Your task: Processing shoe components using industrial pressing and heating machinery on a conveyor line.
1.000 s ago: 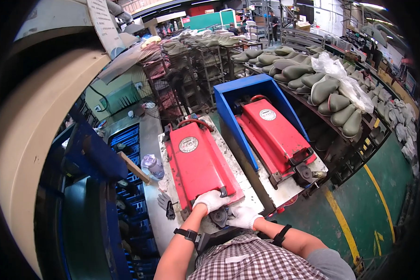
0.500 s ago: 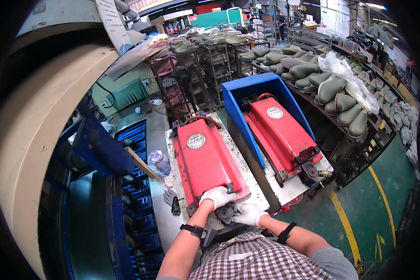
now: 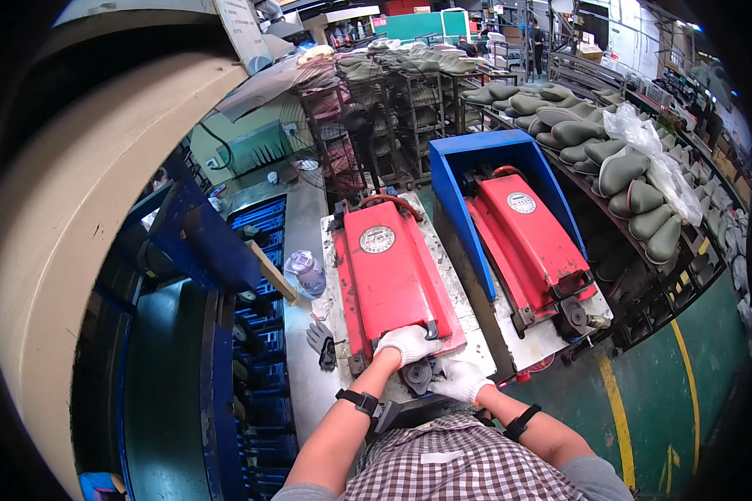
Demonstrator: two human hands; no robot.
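Note:
A red flat press machine [image 3: 390, 275] lies on a pale worktable [image 3: 468, 317] in front of me. My left hand [image 3: 407, 343], in a white glove, rests on the near edge of its red lid, fingers curled over the rim. My right hand [image 3: 459, 380], also gloved in white, sits just below, closed around a dark round knob [image 3: 418, 376] at the machine's front. A second red press [image 3: 533, 242] lies to the right inside a blue guard [image 3: 476, 159].
A clear plastic bottle [image 3: 307, 271] and a dark glove [image 3: 321, 341] lie left of the machine. Blue crates [image 3: 259, 292] stack at the left beside a big beige curved housing [image 3: 83, 200]. Racks of grey-green shoe lasts [image 3: 635, 184] line the right aisle.
My view has shifted slightly. Both hands stay at the near end of the red press, with the left hand moved a little up onto the lid's edge.

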